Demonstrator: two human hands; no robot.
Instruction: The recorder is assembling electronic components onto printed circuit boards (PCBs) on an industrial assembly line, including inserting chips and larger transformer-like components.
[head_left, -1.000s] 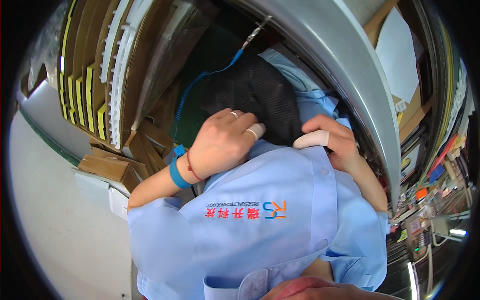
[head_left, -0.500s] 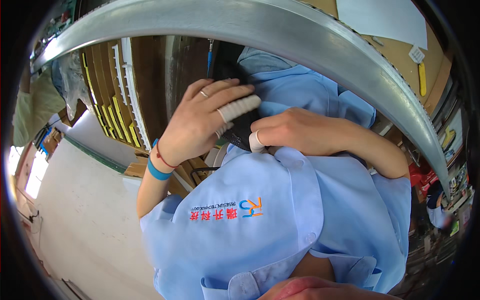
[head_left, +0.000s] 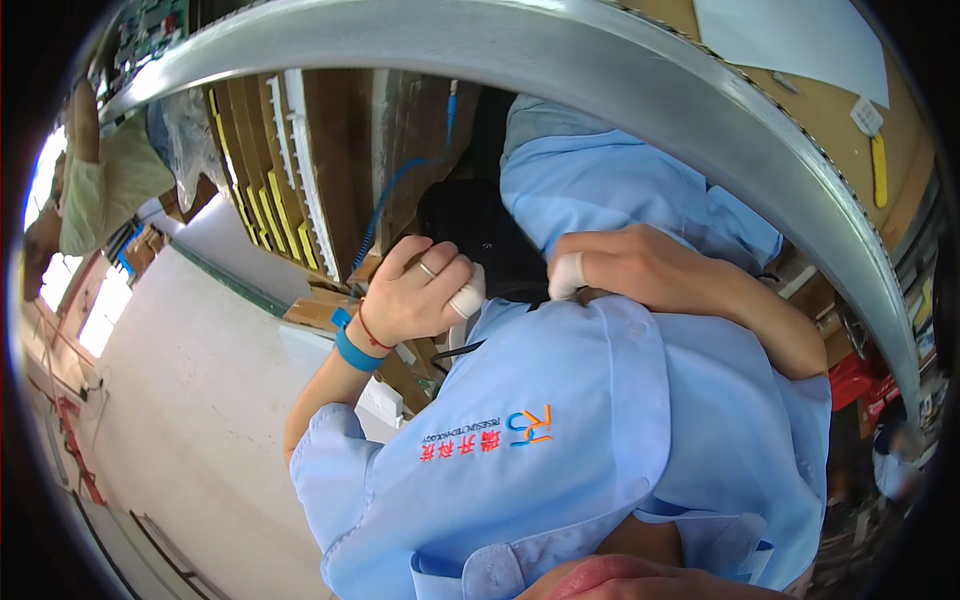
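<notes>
My left hand is curled into a loose fist at the left of my waist. It wears a ring, a white finger cover and a blue wristband; what it holds, if anything, is hidden. A soft black item, perhaps a pouch, lies at my waist between the hands. My right hand, with a white cover on one finger, is closed against the front of my light blue shirt, where the shirt meets the black item. Its fingertips are hidden, so what it grips cannot be made out.
A curved-looking metal edge crosses above my lap. Beyond it, a brown table bears white paper and a yellow-handled tool. Cardboard panels with yellow strips stand at left. Another person's sleeve shows farther left.
My left hand has curled its outstretched fingers and moved away from the black item, exposing more of it. My right hand stays at the shirt front. The whole view has shifted slightly.
</notes>
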